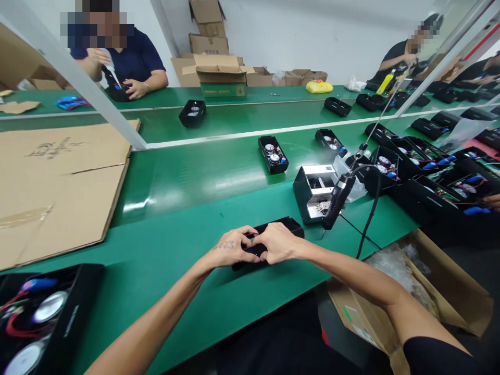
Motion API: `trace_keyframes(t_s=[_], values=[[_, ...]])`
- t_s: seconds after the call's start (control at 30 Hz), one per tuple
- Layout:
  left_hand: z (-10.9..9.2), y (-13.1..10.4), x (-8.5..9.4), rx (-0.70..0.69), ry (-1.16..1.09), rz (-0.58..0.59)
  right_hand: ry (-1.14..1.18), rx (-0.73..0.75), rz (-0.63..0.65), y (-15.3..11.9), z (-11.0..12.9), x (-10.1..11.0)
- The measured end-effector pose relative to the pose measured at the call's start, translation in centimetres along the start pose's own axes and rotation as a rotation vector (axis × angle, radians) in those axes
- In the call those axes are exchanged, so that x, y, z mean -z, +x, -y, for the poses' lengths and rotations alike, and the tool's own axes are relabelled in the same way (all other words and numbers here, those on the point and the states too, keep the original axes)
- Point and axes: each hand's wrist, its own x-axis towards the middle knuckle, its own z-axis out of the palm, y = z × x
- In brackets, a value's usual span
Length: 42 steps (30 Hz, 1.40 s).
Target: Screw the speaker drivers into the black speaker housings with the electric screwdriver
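An open black box (86,294) with smooth, flat sides sits at the near left corner of the green table (175,302). Round shiny discs and thin red and blue wires show inside it. Behind it, a big flat sheet of brown cardboard (58,182) lies toward the table's left end.

The left hand (233,247) is bent over a long black case (295,228), which lies by the middle of the table's near edge. The right hand (279,242) bends over it too. The fingers of both hands are curled and almost meet; I can't tell if they pinch anything.

Farther right stands a boxy machine (312,192) of shiny metal with a black side. A black, stick-shaped screwdriver (339,200) hangs beside it, tip down. Many hard black boxes (433,195) crowd the table's right end. Below the near edge, a brown carton (464,297) holds crinkly clear plastic (390,271).
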Motion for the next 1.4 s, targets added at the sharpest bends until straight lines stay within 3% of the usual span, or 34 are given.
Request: trace_keyframes(t_s=[0.17,0.23,0.27,0.33,0.43,0.47,0.5,0.57,0.63,0.7,0.9,1.13,1.27,1.4], values=[[0.0,-0.3,-0.3,-0.071,0.045,-0.041,-0.016,0.017,-0.027,-0.8,0.4,-0.6],[-0.3,-1.0,-1.3,-0.103,0.079,-0.075,0.027,0.071,-0.111,-2.2,0.4,-0.9],[-0.4,-1.5,-2.0,-0.123,0.102,-0.098,0.076,0.086,-0.222,-3.2,0.2,-1.1],[-0.4,-2.6,-4.0,-0.186,0.186,-0.191,0.204,0.008,-0.616,-5.6,-0.9,-1.6],[-0.2,-4.2,-7.1,-0.323,0.375,-0.414,0.276,-0.375,-1.373,-8.8,-4.3,-2.5],[0.0,-4.5,-7.9,-0.355,0.422,-0.471,0.263,-0.498,-1.527,-9.5,-5.7,-2.7],[0.1,-4.8,-8.5,-0.374,0.448,-0.504,0.258,-0.587,-1.599,-10.0,-7.2,-2.9],[0.2,-5.0,-9.1,-0.395,0.465,-0.538,0.344,-0.666,-1.533,-10.5,-9.8,-3.2],[0.2,-4.9,-9.0,-0.408,0.461,-0.552,0.515,-0.660,-1.396,-10.6,-11.7,-3.6],[0.2,-4.8,-8.7,-0.419,0.451,-0.565,0.663,-0.620,-1.364,-10.6,-12.4,-4.1],[1.0,-4.3,-8.8,-0.464,0.485,-0.614,0.934,-0.391,-1.449,-10.3,-11.9,-4.4],[1.5,-2.2,-8.2,-0.488,0.607,-0.628,0.814,-0.262,-1.709,-9.8,-12.7,1.4],[1.4,-1.4,-7.7,-0.496,0.625,-0.646,0.735,-0.320,-1.632,-8.9,-12.6,2.8],[1.1,-1.4,-8.0,-0.473,0.586,-0.648,0.816,-0.392,-1.393,-9.2,-11.7,2.2]])
